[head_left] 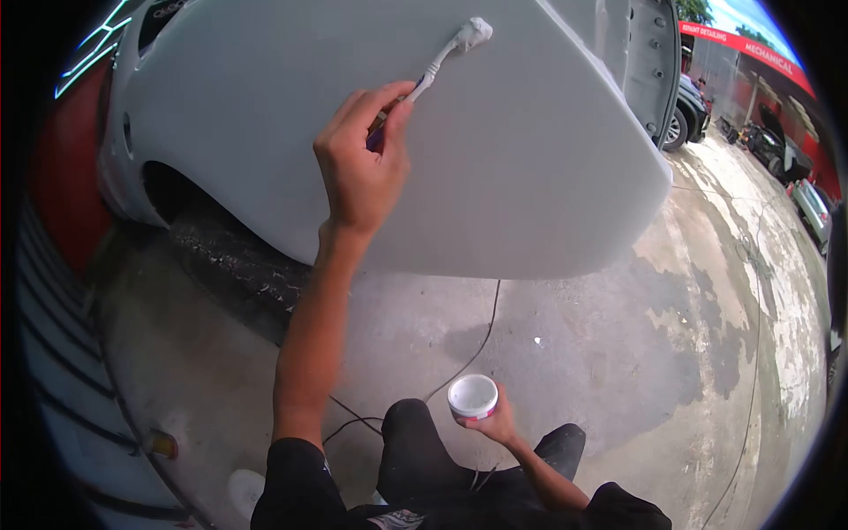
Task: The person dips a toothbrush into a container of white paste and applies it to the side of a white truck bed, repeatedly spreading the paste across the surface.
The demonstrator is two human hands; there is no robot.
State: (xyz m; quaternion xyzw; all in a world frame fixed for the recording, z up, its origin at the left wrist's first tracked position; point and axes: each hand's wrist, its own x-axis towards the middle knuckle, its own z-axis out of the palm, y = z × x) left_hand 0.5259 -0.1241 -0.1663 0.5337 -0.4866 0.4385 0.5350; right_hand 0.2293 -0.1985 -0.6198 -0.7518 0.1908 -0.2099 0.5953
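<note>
Head cam: brush (pixel 434 71) is nr top centre, in front of grey car panel (pixel 530 168); slim, white, w/ dark purple showing at handle end inside the grip. Its tip is thickly coated in white stuff (pixel 477 32). Tip is at panel surface, but can't tell for sure if it's touching. L hand (pixel 364 163) is clamped on the brush handle, pinched btwn thumb & fingers, arm stretched up & fwd. R hand (pixel 499 422) is low, btwn the knees, closed round side of white tub (pixel 465 410): lid off, mouth up, white inside, bit of pink on the side. Can't tell how full. Tub is well apart from brush & panel.

Panel curves down to a rounded lower edge; lower L it has a wheel arch w/ black tyre (pixel 234 256) under it. Bolted metal frame (pixel 651 71) stands beyond panel's upper R edge. Below: concrete floor (pixel 574 353) w/ darker patches, thin black cable (pixel 488 331) running across it twd the person's dark trousers (pixel 408 433).

Far L: red wall (pixel 71 168), bright light strips (pixel 93 44) above. Upper R: dark vehicle (pixel 693 106) & red sign (pixel 764 55), reads "MECHANICAL".
</note>
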